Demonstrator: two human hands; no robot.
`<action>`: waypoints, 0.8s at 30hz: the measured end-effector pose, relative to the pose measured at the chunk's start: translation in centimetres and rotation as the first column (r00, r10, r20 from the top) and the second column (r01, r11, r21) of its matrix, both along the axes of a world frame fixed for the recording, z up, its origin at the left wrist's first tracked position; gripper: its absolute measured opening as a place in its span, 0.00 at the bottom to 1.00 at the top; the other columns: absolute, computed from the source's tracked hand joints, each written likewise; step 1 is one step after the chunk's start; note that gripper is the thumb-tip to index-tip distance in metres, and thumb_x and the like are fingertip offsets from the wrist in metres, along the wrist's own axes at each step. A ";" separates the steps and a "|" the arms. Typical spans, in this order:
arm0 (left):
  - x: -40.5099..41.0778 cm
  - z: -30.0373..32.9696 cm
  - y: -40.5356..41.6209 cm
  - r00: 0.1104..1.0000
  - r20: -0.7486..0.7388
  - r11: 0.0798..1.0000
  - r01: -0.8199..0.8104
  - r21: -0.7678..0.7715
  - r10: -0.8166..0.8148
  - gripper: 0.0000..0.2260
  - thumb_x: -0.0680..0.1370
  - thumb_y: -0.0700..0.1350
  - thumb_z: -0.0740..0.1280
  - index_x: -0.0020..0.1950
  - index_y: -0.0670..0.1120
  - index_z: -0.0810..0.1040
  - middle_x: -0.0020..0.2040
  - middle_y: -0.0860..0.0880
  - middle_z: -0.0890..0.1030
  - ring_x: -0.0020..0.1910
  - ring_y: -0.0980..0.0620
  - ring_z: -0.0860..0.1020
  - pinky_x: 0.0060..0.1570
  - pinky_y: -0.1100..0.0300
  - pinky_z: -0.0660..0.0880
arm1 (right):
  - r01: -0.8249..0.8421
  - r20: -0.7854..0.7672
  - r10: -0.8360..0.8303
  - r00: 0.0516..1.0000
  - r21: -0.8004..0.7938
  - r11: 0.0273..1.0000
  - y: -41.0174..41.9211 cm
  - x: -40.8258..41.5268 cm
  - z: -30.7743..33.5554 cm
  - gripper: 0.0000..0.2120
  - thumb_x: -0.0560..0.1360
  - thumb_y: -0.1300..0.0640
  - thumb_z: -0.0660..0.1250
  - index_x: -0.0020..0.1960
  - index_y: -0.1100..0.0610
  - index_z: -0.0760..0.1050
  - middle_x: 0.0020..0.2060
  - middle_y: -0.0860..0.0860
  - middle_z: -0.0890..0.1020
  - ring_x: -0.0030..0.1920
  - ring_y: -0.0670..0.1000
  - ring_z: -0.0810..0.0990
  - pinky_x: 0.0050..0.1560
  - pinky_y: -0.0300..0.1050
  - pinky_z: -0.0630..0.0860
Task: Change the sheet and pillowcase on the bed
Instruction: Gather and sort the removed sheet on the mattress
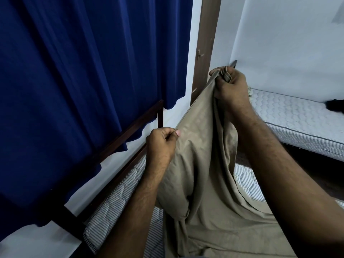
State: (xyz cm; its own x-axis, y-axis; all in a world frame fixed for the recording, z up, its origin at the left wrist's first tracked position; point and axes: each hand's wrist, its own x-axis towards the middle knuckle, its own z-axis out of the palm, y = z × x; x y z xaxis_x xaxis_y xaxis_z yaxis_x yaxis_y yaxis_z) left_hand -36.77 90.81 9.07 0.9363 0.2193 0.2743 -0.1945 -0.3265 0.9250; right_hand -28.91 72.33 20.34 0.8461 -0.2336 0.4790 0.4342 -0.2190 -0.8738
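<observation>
A beige sheet [201, 164] hangs in front of me, lifted off the striped mattress [113, 207] of the near bed, with its lower part spread across the mattress. My right hand [230, 86] grips a bunched corner of the sheet at the top, fingers curled round the hem. Lower and to the left, my left hand [162, 144] pinches the sheet's edge between thumb and fingers. The cloth is stretched taut between both hands and falls in folds below them.
A dark blue curtain [83, 71] hangs along the left wall behind a dark wooden bed frame [130, 127]. A brown wooden post [204, 43] stands ahead. A second bare mattress [290, 112] lies at right, with a dark item [335, 106] on it.
</observation>
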 end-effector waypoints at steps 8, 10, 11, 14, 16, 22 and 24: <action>2.3 0.7 1.9 0.991 -0.055 0.941 -0.131 -0.310 0.120 0.13 0.77 0.48 0.70 0.38 0.40 0.81 0.34 0.39 0.81 0.33 0.49 0.73 0.34 0.53 0.73 | -0.531 -0.192 0.501 0.844 -0.430 0.730 -1.6 -4.3 -0.8 0.06 0.81 0.60 0.66 0.55 0.57 0.81 0.48 0.55 0.85 0.49 0.55 0.83 0.52 0.53 0.78; 3.5 0.8 2.8 0.988 -0.110 0.849 -0.151 -0.506 0.110 0.13 0.74 0.49 0.71 0.37 0.40 0.81 0.34 0.41 0.76 0.33 0.48 0.72 0.35 0.52 0.70 | -0.864 -0.616 0.609 0.500 -0.403 0.302 -3.0 -5.3 -1.5 0.20 0.77 0.50 0.72 0.63 0.60 0.78 0.53 0.66 0.81 0.51 0.61 0.81 0.53 0.59 0.77; 3.8 1.0 2.9 0.987 -0.111 0.837 -0.160 -0.524 0.119 0.11 0.75 0.48 0.71 0.37 0.41 0.83 0.35 0.42 0.78 0.34 0.47 0.74 0.37 0.51 0.72 | -0.936 -0.709 0.612 0.350 -0.290 0.199 -3.6 -5.5 -2.1 0.29 0.73 0.42 0.74 0.65 0.62 0.76 0.51 0.67 0.79 0.49 0.58 0.79 0.50 0.54 0.77; 3.6 1.8 1.8 0.997 -0.012 0.872 -0.073 -0.484 0.077 0.08 0.78 0.45 0.71 0.42 0.46 0.86 0.40 0.45 0.86 0.40 0.48 0.81 0.46 0.52 0.79 | -0.901 -0.520 0.736 0.433 -0.226 0.371 -3.3 -5.4 -3.5 0.41 0.70 0.28 0.62 0.63 0.64 0.77 0.45 0.55 0.79 0.46 0.48 0.77 0.49 0.39 0.75; 3.2 2.1 0.4 0.999 0.048 0.903 0.001 -0.430 0.022 0.09 0.79 0.44 0.70 0.40 0.49 0.86 0.40 0.45 0.85 0.39 0.50 0.80 0.44 0.54 0.77 | -0.755 -0.334 0.678 0.655 -0.258 0.603 -2.0 -4.6 -4.1 0.35 0.75 0.31 0.57 0.59 0.62 0.80 0.42 0.53 0.79 0.45 0.47 0.76 0.53 0.41 0.73; 2.2 2.8 -1.3 0.967 0.178 0.947 0.219 -0.234 -0.180 0.06 0.77 0.46 0.69 0.48 0.50 0.87 0.46 0.48 0.87 0.50 0.45 0.85 0.56 0.41 0.80 | -0.375 -0.125 0.355 0.926 -0.388 0.842 2.4 -3.5 -5.5 0.13 0.78 0.46 0.70 0.56 0.54 0.78 0.46 0.45 0.83 0.46 0.44 0.81 0.52 0.45 0.77; 2.2 3.0 -1.0 0.964 0.195 0.957 0.217 -0.193 -0.179 0.07 0.77 0.43 0.69 0.50 0.46 0.86 0.46 0.48 0.87 0.50 0.46 0.85 0.56 0.39 0.80 | -0.459 -0.177 0.425 0.887 -0.429 0.778 2.2 -3.6 -5.4 0.14 0.78 0.48 0.71 0.60 0.54 0.77 0.51 0.46 0.84 0.52 0.46 0.83 0.58 0.45 0.78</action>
State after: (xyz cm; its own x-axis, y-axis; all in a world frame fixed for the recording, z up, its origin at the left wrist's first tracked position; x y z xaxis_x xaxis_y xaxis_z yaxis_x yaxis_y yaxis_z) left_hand -34.55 89.81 12.05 0.9089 0.1045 0.4037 -0.3987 -0.0661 0.9147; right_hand -32.46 74.55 14.96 0.8367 0.3997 0.3744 0.5248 -0.3897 -0.7568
